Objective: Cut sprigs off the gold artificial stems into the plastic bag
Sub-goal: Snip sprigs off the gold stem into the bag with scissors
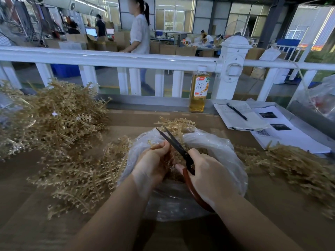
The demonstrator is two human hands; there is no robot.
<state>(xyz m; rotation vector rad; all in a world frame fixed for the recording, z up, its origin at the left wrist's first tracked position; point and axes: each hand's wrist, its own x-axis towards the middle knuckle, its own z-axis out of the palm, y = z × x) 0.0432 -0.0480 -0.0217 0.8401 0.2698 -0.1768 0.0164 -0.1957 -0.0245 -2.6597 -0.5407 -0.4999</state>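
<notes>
Scissors [178, 147] over plastic bag [217, 147] — gold stems [54, 116] (piled) around.

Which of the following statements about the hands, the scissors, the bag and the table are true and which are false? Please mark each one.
1. The right hand holds the scissors. True.
2. The blades of the scissors are closed. False: they stand apart, with the tips pointing away from the person.
3. The left hand grips a gold stem over the plastic bag. True.
4. The bottle is lying on its side. False: it stands upright near the white railing.
5. A pen lies on the papers at the right. True.
6. The scissors have blue handles. False: the handles are reddish brown.
</notes>
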